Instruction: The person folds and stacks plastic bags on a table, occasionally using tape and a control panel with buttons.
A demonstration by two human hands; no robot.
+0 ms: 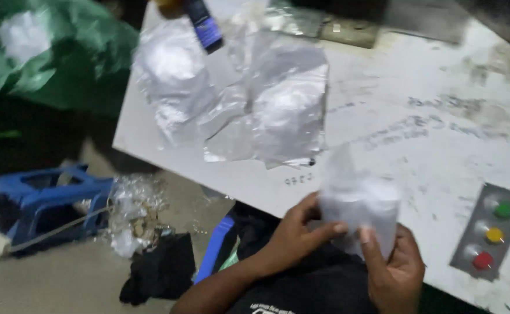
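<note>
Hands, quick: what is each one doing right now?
Left hand: closed on the white plastic bag, thumb across its front.
Right hand: closed on the same bag from below.

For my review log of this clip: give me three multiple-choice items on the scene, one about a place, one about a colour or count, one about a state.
1. Where is the button panel?
A. on the floor
B. set in the white table at the right
C. on the blue crate

2. Which colours are its buttons?
A. green, yellow, red
B. blue, white, black
C. all red

3. How is the small clear plastic bag held?
A. lying untouched on the table
B. in the left hand alone
C. between the left hand and right hand

Answers:
1 B, the grey panel sits in the tabletop near the right edge.
2 A, three round buttons show those colours, top to bottom.
3 C, fingers of both hands grip the bag.
</note>
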